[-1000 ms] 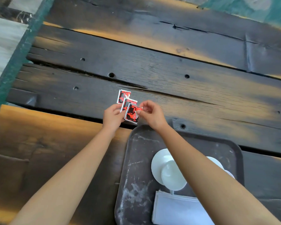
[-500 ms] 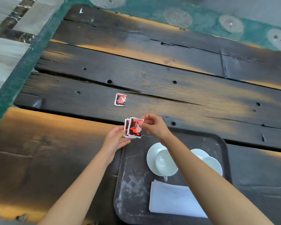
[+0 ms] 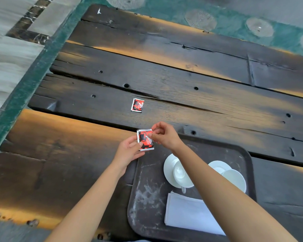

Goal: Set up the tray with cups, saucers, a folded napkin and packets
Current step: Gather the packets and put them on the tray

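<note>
1. Two hands meet just above the centre of the frame: the left hand (image 3: 129, 151) and the right hand (image 3: 164, 137) both pinch a small stack of red-and-black packets (image 3: 145, 139), fingers closed on its edges. How many packets are in the stack cannot be told.
2. The held stack hovers at the upper-left corner of the dark tray (image 3: 143, 198), which fills the lower right of the frame.
3. One loose packet (image 3: 137, 105) lies flat on the wooden table (image 3: 199, 95), straight up the frame from the hands and apart from them, its long axis running roughly up and down, tilted slightly.
4. Both hands are about equally near it; since the left hand holds the stack from below, the right seems freer to reach for it.
5. On the tray already: a cup on a saucer (image 3: 177, 172), a second cup and saucer (image 3: 229, 175) to its right, and a folded napkin (image 3: 187, 213) below them.
6. Judged from this, only the packets remain to be placed.
</note>
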